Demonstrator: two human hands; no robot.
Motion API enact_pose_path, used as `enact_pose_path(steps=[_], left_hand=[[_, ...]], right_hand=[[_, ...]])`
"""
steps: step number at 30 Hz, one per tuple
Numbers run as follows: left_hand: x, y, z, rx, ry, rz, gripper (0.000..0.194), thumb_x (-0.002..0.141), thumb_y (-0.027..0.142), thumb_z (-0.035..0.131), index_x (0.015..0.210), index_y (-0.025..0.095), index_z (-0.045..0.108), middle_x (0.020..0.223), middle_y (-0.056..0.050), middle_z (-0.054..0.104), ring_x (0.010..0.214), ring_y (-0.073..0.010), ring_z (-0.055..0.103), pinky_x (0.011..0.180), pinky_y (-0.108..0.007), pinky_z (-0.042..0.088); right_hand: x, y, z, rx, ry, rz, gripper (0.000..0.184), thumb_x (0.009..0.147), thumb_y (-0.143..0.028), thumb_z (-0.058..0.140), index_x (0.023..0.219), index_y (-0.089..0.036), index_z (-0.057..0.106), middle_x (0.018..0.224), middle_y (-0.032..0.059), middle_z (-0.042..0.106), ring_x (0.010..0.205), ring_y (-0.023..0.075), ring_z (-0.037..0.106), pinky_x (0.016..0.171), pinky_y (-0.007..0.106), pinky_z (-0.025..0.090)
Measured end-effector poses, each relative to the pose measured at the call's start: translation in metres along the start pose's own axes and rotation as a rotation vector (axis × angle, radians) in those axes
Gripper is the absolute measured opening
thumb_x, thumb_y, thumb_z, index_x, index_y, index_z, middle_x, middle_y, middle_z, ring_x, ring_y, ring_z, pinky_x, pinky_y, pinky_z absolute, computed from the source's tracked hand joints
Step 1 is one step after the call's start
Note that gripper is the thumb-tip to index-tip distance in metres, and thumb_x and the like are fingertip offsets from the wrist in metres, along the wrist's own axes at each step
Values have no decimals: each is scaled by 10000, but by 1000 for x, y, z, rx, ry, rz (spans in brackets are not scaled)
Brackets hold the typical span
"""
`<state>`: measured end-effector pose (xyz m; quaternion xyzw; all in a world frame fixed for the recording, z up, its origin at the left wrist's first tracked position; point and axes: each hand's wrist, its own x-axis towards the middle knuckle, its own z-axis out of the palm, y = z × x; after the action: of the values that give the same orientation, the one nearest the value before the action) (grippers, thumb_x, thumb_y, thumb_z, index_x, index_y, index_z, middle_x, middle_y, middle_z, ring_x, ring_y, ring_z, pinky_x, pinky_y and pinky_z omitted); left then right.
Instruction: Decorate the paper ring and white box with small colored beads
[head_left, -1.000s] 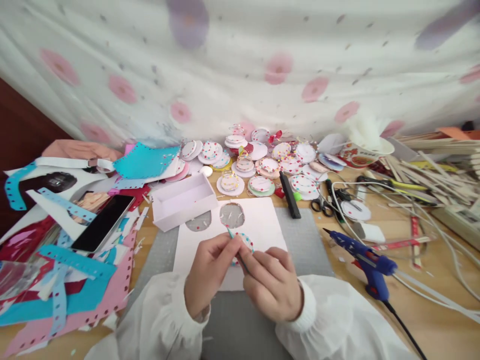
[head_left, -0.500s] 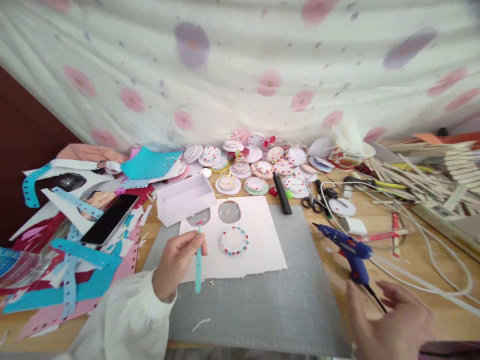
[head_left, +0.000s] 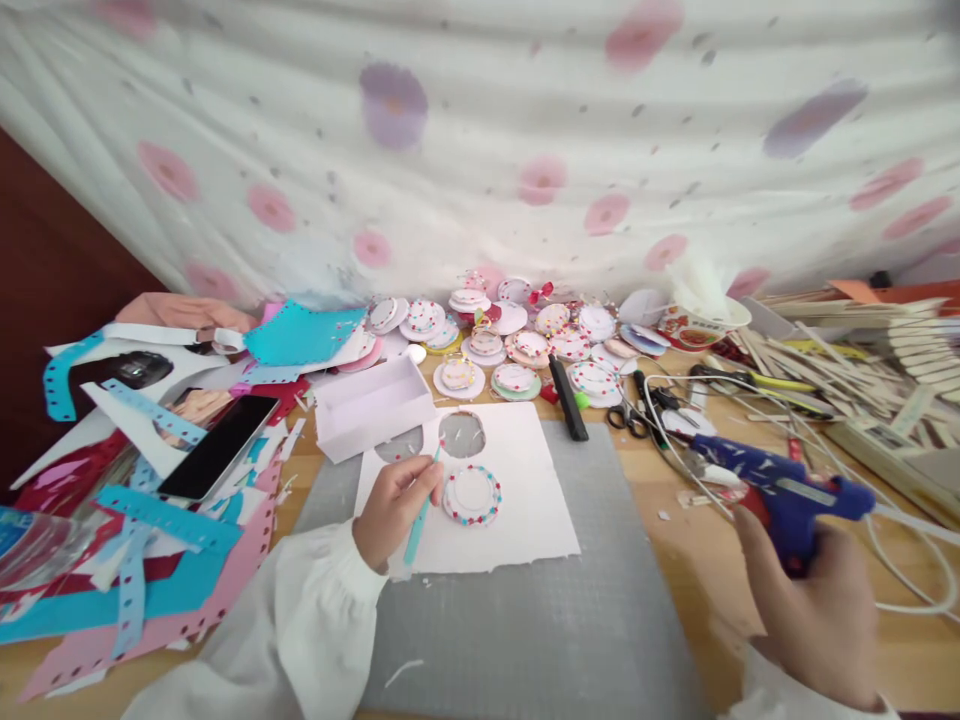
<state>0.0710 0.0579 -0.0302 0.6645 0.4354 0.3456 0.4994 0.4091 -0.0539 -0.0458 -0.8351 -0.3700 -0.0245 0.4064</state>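
Left hand point(head_left: 397, 507)'s pinching a teal stick point(head_left: 416, 532) near the beaded disc point(head_left: 472, 496), right hand point(head_left: 821, 612)'s gripping the blue glue gun point(head_left: 780, 478), lower right of frame.

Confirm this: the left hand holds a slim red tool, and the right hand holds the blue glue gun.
The colour is wrong: the head view shows the slim tool in the left hand is teal. The right hand does hold the blue glue gun.
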Motion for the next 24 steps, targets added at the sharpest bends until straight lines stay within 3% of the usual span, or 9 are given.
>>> enact_pose_path(steps=[1, 3, 7, 10, 12, 24], left_hand=[[6, -4, 3, -25, -12, 3, 403, 902, 377, 431, 557, 168, 444, 570, 12, 459, 601, -129, 457, 638, -264, 348], [18, -12, 8, -79, -40, 2, 408, 900, 377, 437, 548, 169, 429, 555, 17, 439, 583, -124, 441, 618, -262, 341], [30, -30, 13, -157, -108, -13, 416, 903, 381, 441, 546, 168, 419, 543, 24, 415, 561, -114, 418, 588, -258, 322], [30, -41, 12, -178, -139, -43, 427, 907, 366, 439, 532, 163, 423, 531, 23, 418, 545, -108, 416, 576, -254, 318], [30, -44, 11, -178, -167, -56, 434, 911, 353, 436, 522, 159, 427, 535, 20, 424, 544, -106, 422, 578, -253, 321], [32, -38, 8, -153, -220, -16, 439, 924, 301, 413, 507, 164, 414, 521, 9, 426, 581, -121, 425, 629, -270, 332]], right_hand=[[4, -16, 3, 26, 21, 55, 372, 670, -518, 651, 661, -247, 396, 522, -29, 421, 419, 140, 397, 384, 271, 273], [7, -48, 18, 204, 14, 30, 391, 629, -494, 685, 641, -239, 388, 526, -48, 417, 434, 113, 393, 392, 250, 296], [-5, -87, 69, 369, -165, -117, 380, 637, -435, 718, 660, -216, 408, 515, -81, 398, 429, 74, 377, 393, 204, 327], [-24, -89, 101, 393, -306, -228, 320, 662, -379, 716, 719, -207, 452, 518, -90, 407, 427, 65, 390, 387, 183, 343], [-35, -85, 111, 356, -337, -275, 277, 682, -351, 701, 729, -202, 472, 504, -92, 412, 408, 61, 398, 381, 177, 356], [-40, -80, 116, 197, -254, -315, 202, 686, -312, 671, 724, -204, 504, 467, -87, 457, 362, 60, 418, 359, 172, 381]])
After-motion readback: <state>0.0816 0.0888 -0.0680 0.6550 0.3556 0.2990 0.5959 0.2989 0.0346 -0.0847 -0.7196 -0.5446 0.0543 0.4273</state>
